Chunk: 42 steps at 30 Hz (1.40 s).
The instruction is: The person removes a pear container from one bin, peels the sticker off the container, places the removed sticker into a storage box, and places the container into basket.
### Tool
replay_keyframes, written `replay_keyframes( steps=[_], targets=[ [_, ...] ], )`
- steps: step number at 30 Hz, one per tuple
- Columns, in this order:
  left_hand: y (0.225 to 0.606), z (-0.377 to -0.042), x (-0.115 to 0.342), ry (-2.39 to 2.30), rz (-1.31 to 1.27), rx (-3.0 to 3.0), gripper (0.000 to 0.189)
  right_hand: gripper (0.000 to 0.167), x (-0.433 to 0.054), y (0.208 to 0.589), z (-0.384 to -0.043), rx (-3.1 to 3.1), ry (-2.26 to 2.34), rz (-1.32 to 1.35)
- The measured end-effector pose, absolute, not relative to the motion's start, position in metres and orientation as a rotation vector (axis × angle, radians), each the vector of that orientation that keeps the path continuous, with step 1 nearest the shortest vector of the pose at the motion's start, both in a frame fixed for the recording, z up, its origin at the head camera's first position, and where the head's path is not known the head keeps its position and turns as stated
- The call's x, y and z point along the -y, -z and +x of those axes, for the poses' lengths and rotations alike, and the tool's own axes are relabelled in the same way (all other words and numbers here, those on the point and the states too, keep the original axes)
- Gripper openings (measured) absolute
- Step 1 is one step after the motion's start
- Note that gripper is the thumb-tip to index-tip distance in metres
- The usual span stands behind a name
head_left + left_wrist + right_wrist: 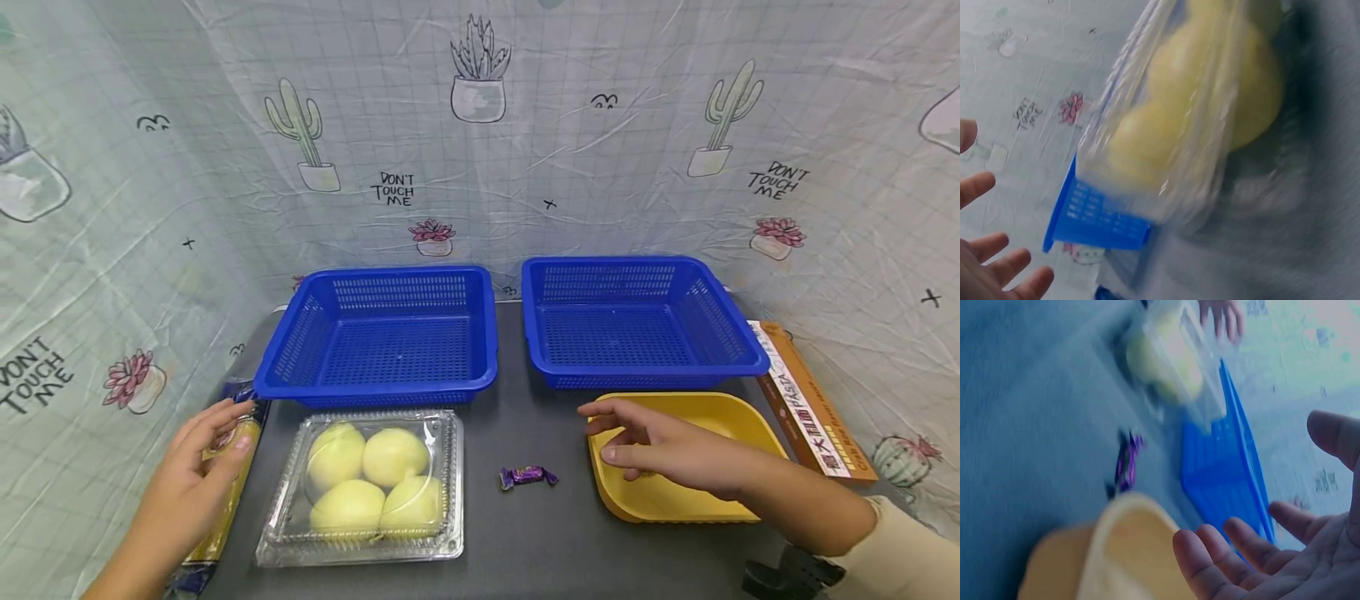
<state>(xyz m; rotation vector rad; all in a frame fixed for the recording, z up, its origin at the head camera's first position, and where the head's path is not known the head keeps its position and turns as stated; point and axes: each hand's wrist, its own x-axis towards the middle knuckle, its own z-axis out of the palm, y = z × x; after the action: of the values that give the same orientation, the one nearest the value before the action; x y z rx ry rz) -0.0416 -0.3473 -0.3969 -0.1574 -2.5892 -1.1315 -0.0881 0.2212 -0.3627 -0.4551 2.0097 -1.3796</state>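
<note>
Both hands are relaxed and grip nothing, the left hand [187, 475] by the packet [225, 533] and the right hand [660, 442] over the yellow tub [675, 502], apparently spread so that the sweet [528, 475] between them lies within reach of either. The clear box [360, 554] seems to keep its four pale fruits [348, 508] from rolling, before two blue baskets [397, 354]. A dark table [517, 542] carries everything, the pasta box [810, 408] far right, and creased cactus-print cloth [525, 158] encloses it.
</note>
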Motion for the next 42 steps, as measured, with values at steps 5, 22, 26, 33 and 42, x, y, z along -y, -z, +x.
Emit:
replay_keyframes(
  steps=[5,22,26,33,42],
  targets=[
    [0.394,-0.059,0.364,1.197,-0.194,2.667,0.047,0.068,-0.195,0.366,-0.083,-1.959,1.412,-0.391],
    [0.404,-0.119,0.382,1.559,-0.130,2.855,0.062,0.078,-0.097,0.404,-0.071,-1.982,1.541,-0.243],
    [0.409,-0.126,0.383,1.610,-0.135,2.790,0.062,0.081,-0.077,0.414,-0.070,-1.961,1.619,-0.243],
    [0.415,-0.139,0.379,1.574,-0.122,2.800,0.062,0.090,-0.049,0.431,-0.068,-1.983,1.756,-0.235],
    [0.420,-0.143,0.376,1.648,-0.084,2.790,0.064,0.082,-0.028,0.451,-0.074,-2.123,1.782,-0.340]
  ],
)
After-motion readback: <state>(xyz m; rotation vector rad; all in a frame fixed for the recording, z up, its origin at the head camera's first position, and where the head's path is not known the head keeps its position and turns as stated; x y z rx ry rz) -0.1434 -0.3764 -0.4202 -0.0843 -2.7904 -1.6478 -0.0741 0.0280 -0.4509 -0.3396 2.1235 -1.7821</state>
